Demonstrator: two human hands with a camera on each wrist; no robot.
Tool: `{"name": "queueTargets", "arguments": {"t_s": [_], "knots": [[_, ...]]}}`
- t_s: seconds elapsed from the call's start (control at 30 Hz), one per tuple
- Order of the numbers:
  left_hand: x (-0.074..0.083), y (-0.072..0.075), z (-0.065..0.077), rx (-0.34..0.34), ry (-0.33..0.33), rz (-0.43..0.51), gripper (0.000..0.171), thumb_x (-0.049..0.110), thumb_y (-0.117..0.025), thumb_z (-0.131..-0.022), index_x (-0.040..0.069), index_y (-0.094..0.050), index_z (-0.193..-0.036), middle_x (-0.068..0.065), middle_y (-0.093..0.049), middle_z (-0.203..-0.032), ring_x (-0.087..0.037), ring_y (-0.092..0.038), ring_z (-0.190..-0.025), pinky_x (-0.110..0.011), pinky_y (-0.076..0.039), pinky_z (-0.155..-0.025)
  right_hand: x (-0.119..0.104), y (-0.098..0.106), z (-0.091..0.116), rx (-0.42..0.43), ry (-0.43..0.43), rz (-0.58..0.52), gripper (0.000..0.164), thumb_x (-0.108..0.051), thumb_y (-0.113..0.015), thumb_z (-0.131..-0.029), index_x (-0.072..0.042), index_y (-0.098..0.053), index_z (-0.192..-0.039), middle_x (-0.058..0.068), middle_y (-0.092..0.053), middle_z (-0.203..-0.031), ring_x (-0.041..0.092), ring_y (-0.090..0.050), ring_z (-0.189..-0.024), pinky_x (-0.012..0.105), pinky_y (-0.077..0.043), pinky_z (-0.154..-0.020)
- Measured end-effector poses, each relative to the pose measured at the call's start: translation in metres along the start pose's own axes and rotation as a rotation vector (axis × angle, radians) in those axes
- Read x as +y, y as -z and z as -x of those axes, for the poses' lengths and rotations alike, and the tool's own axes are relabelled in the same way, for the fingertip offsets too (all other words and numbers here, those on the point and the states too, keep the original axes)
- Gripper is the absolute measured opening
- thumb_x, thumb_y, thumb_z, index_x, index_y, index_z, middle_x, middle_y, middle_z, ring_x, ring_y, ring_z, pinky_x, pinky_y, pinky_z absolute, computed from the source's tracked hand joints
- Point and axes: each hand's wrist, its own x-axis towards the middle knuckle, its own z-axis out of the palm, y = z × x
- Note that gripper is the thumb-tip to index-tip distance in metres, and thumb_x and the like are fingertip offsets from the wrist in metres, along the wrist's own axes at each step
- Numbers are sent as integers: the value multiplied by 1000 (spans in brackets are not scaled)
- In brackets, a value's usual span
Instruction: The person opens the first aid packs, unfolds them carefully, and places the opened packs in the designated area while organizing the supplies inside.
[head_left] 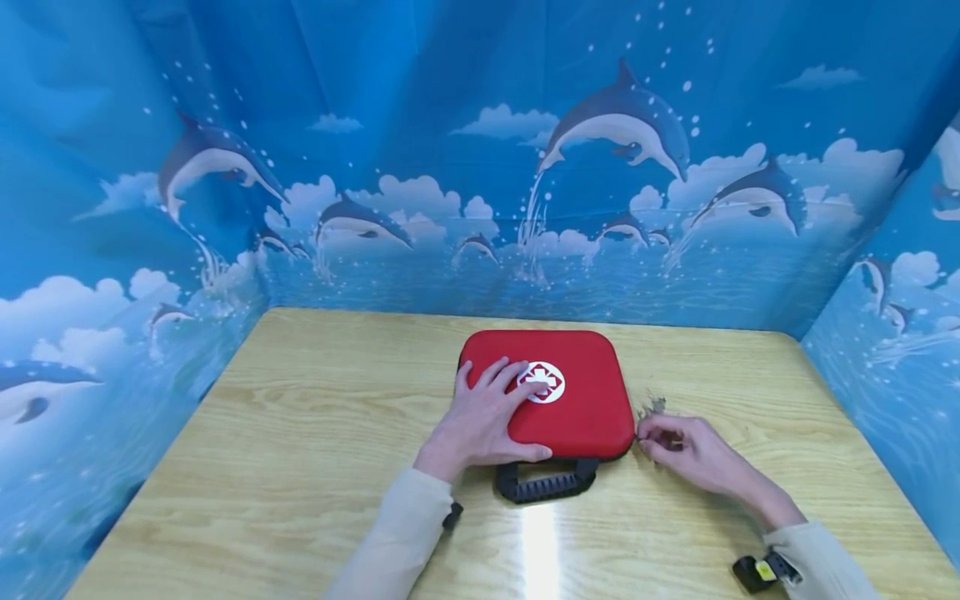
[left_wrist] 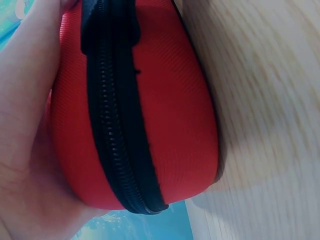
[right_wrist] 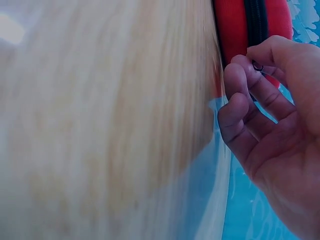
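Observation:
A red zippered case (head_left: 588, 421) with a white cross emblem and a black handle (head_left: 543, 488) lies flat on the table. My left hand (head_left: 483, 421) rests on top of its left part, fingers spread, thumb near the front edge. In the left wrist view the black zipper (left_wrist: 111, 120) runs along the case's side, its teeth meshed there. At the right front corner, my right hand (head_left: 693, 454) pinches a small dark zipper pull (right_wrist: 257, 65) between thumb and fingertips. Most of the pull is hidden by the fingers.
The wood-grain table (head_left: 315, 433) extends on both sides of the case. Beyond the right hand's fingertips is a small greyish patch (head_left: 657, 405), too unclear to identify. A blue dolphin-print curtain (head_left: 420, 167) stands behind the table and along its sides.

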Motion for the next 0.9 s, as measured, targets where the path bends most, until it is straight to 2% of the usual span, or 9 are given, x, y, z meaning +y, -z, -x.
{"name": "queueTargets", "arguments": {"t_s": [0.33, 0.53, 0.9], "knots": [[0, -1, 0, 8, -6, -3, 86, 76, -60, -69, 38, -37, -142, 2, -34, -149, -23, -29, -139, -66, -25, -107, -1, -1, 0, -5, 9, -18, 13, -5, -67, -86, -16, -67, -92, -4, -65, -77, 4, -59, -69, 22, -50, -59], [0, 0, 0, 8, -3, 2, 86, 76, -60, -69, 38, -37, -142, 2, -33, -150, -23, -29, -139, -65, -24, -107, -4, 0, 1, -31, -12, -14, 9, -10, -66, -88, -17, -67, -92, -5, -65, -77, 3, -58, -68, 21, -49, -58], [0, -1, 0, 6, -2, 3, 86, 76, -61, -68, 38, -37, -142, 2, -33, -150, -23, -29, -139, -66, -24, -107, -10, 0, 4, -27, 32, 12, 12, -8, -68, -85, -19, -67, -91, -7, -65, -75, 2, -58, -67, 21, -48, -55]]}}
